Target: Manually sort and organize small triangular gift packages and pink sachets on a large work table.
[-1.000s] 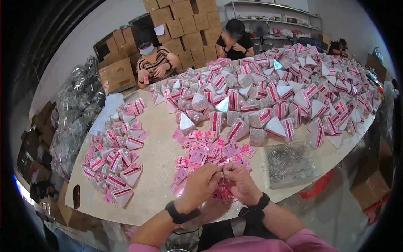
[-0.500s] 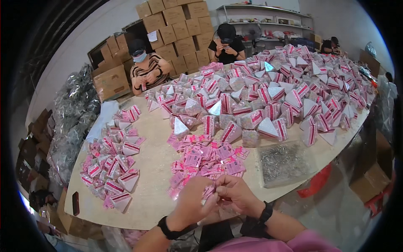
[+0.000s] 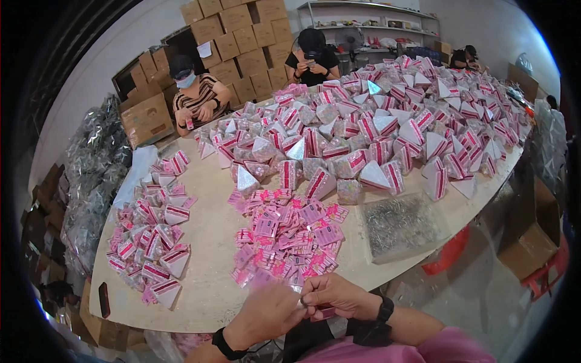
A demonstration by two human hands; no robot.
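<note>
Close to the table's near edge, my left hand (image 3: pixel 266 313) and my right hand (image 3: pixel 340 296) meet with curled, pinched fingers. A bit of a pink card (image 3: pixel 327 313) shows beneath my right fingers. Whatever the left fingertips pinch is too small and blurred to make out. Just beyond the hands spreads a heap of pink printed cards (image 3: pixel 284 233). To its right sits a clear shallow tray (image 3: pixel 445 225) full of thin metal pins (image 3: pixel 399 222).
Wedge-shaped, cake-slice-like wrapped packs (image 3: pixel 387 130) cover the table's far side. A smaller pile of them (image 3: pixel 151 236) lies left, near a dark phone-like object (image 3: pixel 104 300). Co-workers sit across the table. Cartons (image 3: pixel 242 45) and bagged material (image 3: pixel 97 175) stand behind.
Both hands have drawn slightly nearer to me, away from the card heap, still together. The pink edge under my right fingers now shows. The whole view has shifted a little.
</note>
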